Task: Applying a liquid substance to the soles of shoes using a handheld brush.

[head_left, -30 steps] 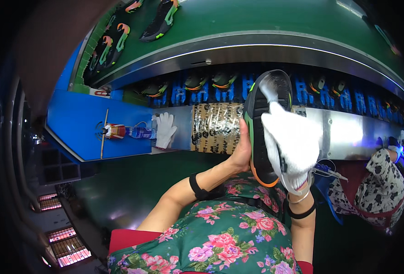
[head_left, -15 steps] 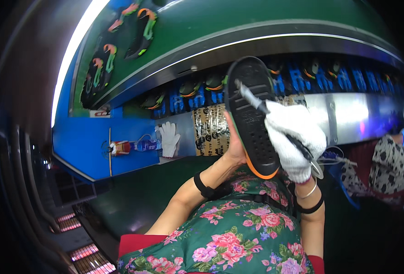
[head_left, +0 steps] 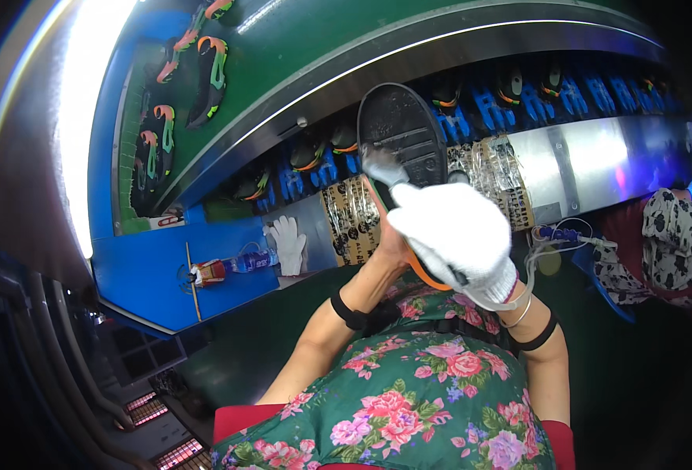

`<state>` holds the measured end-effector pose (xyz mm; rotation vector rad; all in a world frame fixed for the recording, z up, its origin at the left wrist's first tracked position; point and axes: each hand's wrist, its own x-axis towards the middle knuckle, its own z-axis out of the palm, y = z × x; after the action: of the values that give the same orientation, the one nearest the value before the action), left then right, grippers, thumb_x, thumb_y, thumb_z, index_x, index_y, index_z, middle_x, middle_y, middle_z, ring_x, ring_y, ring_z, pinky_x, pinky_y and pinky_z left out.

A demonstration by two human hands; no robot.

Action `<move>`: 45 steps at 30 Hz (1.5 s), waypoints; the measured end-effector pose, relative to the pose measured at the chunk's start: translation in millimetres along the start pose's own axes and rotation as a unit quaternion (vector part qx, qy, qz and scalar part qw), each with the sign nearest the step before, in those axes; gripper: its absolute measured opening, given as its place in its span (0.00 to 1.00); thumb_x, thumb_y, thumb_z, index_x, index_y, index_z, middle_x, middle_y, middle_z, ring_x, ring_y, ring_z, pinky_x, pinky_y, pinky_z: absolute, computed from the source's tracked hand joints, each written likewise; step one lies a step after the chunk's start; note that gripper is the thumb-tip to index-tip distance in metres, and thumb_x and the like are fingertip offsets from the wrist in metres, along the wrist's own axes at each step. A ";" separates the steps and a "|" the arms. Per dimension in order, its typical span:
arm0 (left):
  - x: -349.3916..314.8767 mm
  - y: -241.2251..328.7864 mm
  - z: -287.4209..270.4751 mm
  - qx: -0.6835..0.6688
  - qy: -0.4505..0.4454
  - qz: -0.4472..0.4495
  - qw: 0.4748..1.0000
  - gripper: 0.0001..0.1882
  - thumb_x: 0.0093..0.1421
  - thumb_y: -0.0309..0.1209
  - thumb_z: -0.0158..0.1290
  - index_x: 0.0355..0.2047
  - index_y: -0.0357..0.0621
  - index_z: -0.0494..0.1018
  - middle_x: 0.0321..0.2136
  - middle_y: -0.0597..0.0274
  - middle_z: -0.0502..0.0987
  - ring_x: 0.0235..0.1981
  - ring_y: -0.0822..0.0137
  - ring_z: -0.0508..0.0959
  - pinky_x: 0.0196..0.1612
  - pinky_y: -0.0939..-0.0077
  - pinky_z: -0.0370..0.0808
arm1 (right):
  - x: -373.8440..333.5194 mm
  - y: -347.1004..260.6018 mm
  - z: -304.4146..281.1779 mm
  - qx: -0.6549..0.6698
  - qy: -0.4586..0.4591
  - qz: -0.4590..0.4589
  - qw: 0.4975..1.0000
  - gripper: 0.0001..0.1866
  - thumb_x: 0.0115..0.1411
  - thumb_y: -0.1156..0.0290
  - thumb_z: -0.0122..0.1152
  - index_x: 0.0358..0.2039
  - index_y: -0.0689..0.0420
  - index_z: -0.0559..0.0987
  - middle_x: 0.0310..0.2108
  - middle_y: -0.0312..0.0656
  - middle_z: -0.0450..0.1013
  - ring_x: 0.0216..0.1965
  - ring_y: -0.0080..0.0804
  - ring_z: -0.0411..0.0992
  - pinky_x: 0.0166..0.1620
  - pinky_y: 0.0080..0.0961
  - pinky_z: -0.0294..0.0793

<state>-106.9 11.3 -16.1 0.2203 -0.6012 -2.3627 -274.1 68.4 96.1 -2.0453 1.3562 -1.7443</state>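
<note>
A black shoe sole with an orange edge is raised in front of my body, its grooved face toward me. My bare left hand grips it along its left side, fingers partly hidden behind it. My right hand, in a white knitted glove, is closed round a brush with a pale tip, blurred by motion. The tip lies over the sole's left middle part; whether it touches cannot be made out. A clear tube runs by my right wrist. Glove and forearm cover the sole's lower part.
Behind the sole, several shoes stand on blue racks under a metal-edged green conveyor. Patterned tape covers part of the metal ledge. A loose white glove and a bottle lie at left. Another person's spotted sleeve shows at right.
My right hand and the brush have moved left and slightly down across the sole. The whole view has shifted and tilted a little. My left hand keeps its hold.
</note>
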 end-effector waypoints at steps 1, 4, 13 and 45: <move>0.0 0.1 -3.4 -0.002 0.003 0.001 1.000 0.39 0.70 0.64 0.38 0.61 0.40 0.68 0.56 0.55 0.76 0.56 0.57 0.77 0.61 0.60 0.74 | -0.2 1.6 6.3 0.038 0.000 -0.007 0.999 0.17 0.52 0.77 0.68 0.45 0.55 0.87 0.42 0.43 0.83 0.40 0.41 0.81 0.44 0.34 0.80; 4.5 4.2 -6.0 -0.118 0.012 -0.006 0.993 0.53 0.59 0.78 0.29 0.62 0.43 0.68 0.53 0.55 0.78 0.54 0.57 0.79 0.61 0.57 0.74 | 3.3 9.0 -7.8 0.107 -0.021 0.018 0.994 0.17 0.51 0.76 0.69 0.44 0.55 0.87 0.42 0.44 0.83 0.40 0.40 0.81 0.44 0.34 0.81; 4.7 15.4 -15.2 0.038 0.240 -0.033 0.969 0.62 0.53 0.84 0.26 0.65 0.41 0.64 0.59 0.49 0.73 0.60 0.53 0.75 0.65 0.56 0.71 | -13.9 12.5 -4.2 0.141 -0.063 0.008 0.988 0.20 0.50 0.80 0.70 0.47 0.55 0.86 0.46 0.43 0.82 0.42 0.42 0.80 0.51 0.36 0.79; 44.1 43.4 45.3 -0.003 0.058 0.002 0.998 0.59 0.46 0.86 0.38 0.45 0.35 0.71 0.35 0.50 0.78 0.45 0.51 0.77 0.49 0.56 0.79 | -21.5 3.9 -19.0 0.164 -0.016 0.128 0.978 0.11 0.49 0.80 0.73 0.34 0.56 0.87 0.38 0.43 0.84 0.38 0.38 0.82 0.42 0.30 0.81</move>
<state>-129.2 -30.0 44.5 0.3505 -0.5396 -2.3294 -290.6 89.0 84.3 -1.6375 1.1687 -1.6832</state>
